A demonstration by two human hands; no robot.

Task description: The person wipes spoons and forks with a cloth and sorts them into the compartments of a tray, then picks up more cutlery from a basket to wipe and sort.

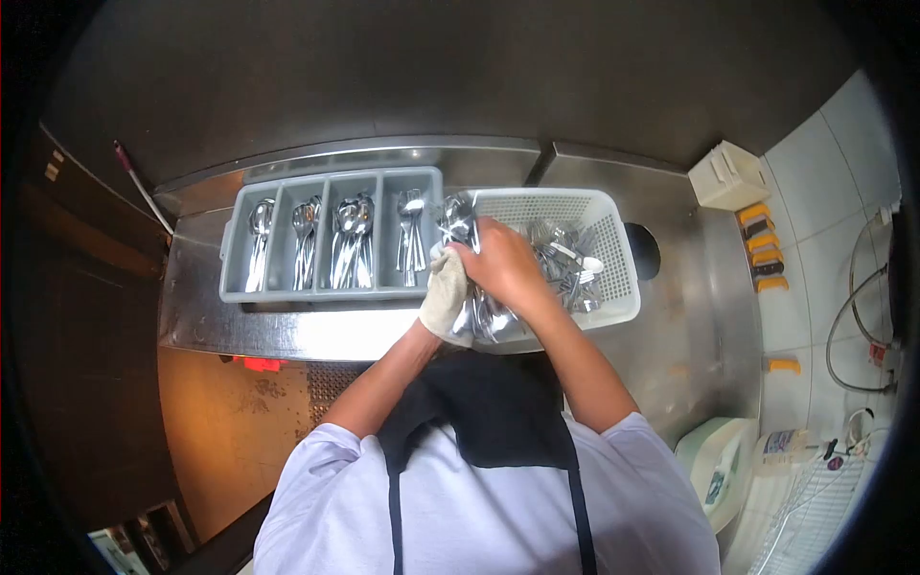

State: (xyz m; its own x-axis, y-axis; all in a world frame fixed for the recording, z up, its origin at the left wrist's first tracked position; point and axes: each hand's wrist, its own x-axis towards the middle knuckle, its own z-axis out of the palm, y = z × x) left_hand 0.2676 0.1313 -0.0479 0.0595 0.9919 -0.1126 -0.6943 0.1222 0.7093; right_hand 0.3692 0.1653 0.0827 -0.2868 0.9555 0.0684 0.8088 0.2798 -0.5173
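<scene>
A beige cloth (445,287) covers most of my left hand (450,309), which is closed around it at the left end of a white perforated basket (613,235). My right hand (503,261) is closed over the same spot, its fingers against the cloth. A bunch of shiny spoons (458,218) sticks up just beyond my fingers, bowls away from me; exactly how each hand grips them is hidden. More spoons (494,318) lie under my right wrist in the basket. Forks and other cutlery (570,259) are heaped on its right side.
A grey cutlery tray (226,257) stands left of the basket, its compartments holding spoons and other cutlery. Both rest on a steel counter (690,335) against a dark back wall. Yellow-handled items (762,244) and a white box (728,177) are at the right wall.
</scene>
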